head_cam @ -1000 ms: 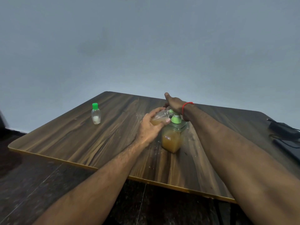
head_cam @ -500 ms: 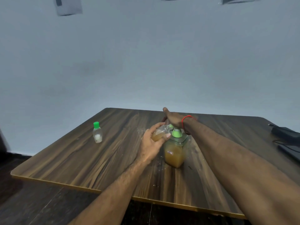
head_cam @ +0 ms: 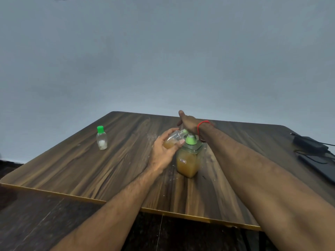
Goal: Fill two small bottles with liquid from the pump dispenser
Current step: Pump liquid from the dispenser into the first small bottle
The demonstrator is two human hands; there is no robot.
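**Amber fill under way at the dispenser, second bottle waiting**

Wood-grain bench [head_cam: 76, 165], dark, with a pale edge strip along the near side. Near its right edge lie a black adapter with cable [head_cam: 308, 144] and a flat dark device just nearside of it.

Pump dispenser [head_cam: 188, 160] stands upright around the bench's middle, nearer the right half: square clear body, amber liquid up to about the shoulder, green pump collar, small label on the near face.

Right hand [head_cam: 189, 123] sits on top of the pump head, palm down, fingers stretched out toward the far edge, not curled round anything; a red thread band circles the wrist. Whether the pump is pressed down at this instant cannot be told.

Left hand [head_cam: 163, 151] grips the first small bottle [head_cam: 173, 140], fingers and thumb wrapped around its body. Bottle is tilted, mouth up against the green spout, amber liquid pooled in its lower part, partly full at a guess.

Second small bottle [head_cam: 102, 138] stands upright toward the far left corner, well apart from the dispenser, green cap on; something whitish at the bottom, no amber.

Step in hand, as judged: filling bottle one. Next move calls for steady pumping with the mouth kept at the spout, then capping, then fetching and uncapping the second.
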